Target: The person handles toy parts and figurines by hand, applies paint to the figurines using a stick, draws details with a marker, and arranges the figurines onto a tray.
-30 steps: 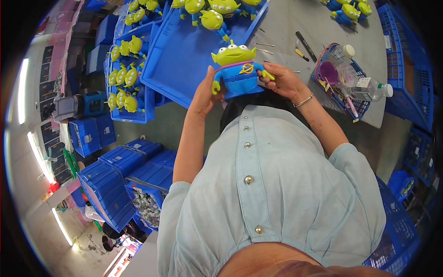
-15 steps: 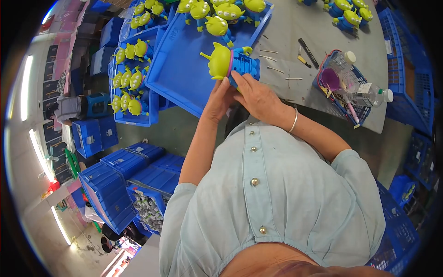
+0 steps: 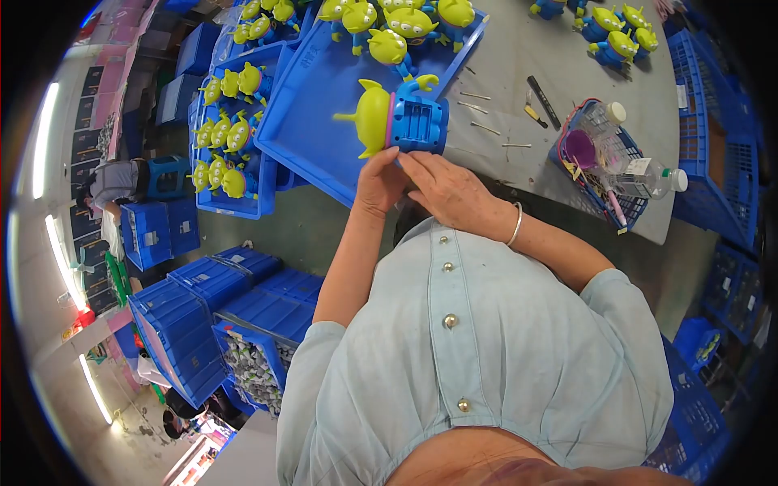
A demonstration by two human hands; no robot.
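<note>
A green-headed, blue-bodied plastic toy fig. [image 3: 417,121] is being held up by both hands, above the grey tabletop [image 3: 519,49] nr the edge of a large blue plastic tray [image 3: 312,105]. Its slotted back is turned to the camera, w/ head pointing to the L side & one arm sticking out on the far side. L hand [image 3: 379,185] & R hand [image 3: 454,190] are together, fingers closed on the toy's near side; exact thumb placement can't be told. The step in hand looks like handling/turning the fig. w/ its back shown. For any next move, a firm two-handed grip is prob. called for, w/ the outstretched arm kept clear of the tray's rim.

More green-headed figs. [image 3: 389,47] are crowded at the tray's far end. To the R, loose white cotton swabs [image 3: 486,128], a black marker pen [image 3: 544,101] & a blue mesh basket [image 3: 637,209] w/ a clear plastic bottle [image 3: 640,176] are seen.
</note>
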